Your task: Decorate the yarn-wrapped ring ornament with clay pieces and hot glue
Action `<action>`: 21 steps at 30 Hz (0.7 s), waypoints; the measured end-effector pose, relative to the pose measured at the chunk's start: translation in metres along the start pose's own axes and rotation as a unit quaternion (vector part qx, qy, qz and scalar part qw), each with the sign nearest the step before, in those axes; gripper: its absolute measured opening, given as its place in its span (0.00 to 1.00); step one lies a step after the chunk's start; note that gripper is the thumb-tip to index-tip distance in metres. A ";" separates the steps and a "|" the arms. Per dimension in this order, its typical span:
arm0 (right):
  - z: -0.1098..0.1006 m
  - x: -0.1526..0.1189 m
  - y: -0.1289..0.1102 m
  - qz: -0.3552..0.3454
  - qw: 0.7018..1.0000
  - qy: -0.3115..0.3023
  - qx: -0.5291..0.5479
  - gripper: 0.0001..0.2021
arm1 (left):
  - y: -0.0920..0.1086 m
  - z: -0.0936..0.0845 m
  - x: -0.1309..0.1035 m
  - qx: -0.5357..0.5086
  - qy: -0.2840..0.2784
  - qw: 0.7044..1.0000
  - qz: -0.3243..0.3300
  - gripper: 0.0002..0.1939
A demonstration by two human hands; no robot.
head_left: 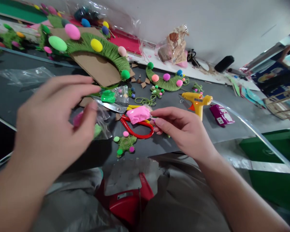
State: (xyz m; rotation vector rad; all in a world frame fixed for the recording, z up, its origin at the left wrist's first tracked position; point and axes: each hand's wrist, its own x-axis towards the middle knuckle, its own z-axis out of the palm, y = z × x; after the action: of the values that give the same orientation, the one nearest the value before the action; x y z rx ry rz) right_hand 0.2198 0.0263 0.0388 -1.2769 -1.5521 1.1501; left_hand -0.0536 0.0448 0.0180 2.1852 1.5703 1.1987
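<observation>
My right hand [177,129] pinches the end of a small pink packet [138,115], which hangs over red-handled scissors [142,130] on the dark table. My left hand [55,119], a little blurred, is raised with thumb and fingers apart and nothing seen between them. Behind its thumb lies a clear plastic bag [103,129] with pink and green lumps inside. Beyond the scissors' blades is another clear bag holding a green lump [108,96]. A green yarn-wrapped star [126,143] with coloured balls sits just in front of the scissors.
A yellow glue gun [195,100] stands right of my right hand, near a purple packet [221,115]. Green yarn-wrapped arcs [87,40] with coloured balls lie farther back, beside cardboard scraps [143,84]. A green bin [270,145] is at the right.
</observation>
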 end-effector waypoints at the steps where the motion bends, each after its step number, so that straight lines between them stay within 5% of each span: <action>1: 0.001 0.000 0.000 0.002 1.000 -0.006 0.011 0.07 | 0.016 0.004 -0.002 0.015 0.016 0.999 0.032 0.17; 5: 0.002 -0.005 -0.001 0.009 0.998 -0.029 0.053 0.08 | 0.056 0.014 -0.009 -0.065 -0.049 0.995 0.055 0.11; 11: 0.008 -0.012 -0.012 0.005 0.997 -0.014 0.078 0.10 | 0.068 0.024 -0.007 -0.231 -0.193 0.953 -0.047 0.11; 21: 0.007 -0.013 -0.009 -0.046 0.999 -0.026 -0.013 0.05 | 0.069 0.026 -0.018 -0.323 -0.108 0.919 -0.196 0.03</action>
State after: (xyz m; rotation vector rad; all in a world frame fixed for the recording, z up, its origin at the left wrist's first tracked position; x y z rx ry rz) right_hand 0.2131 0.0121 0.0455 -1.1883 -1.6514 1.1148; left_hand 0.0108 0.0077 0.0319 1.4403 1.2065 1.0935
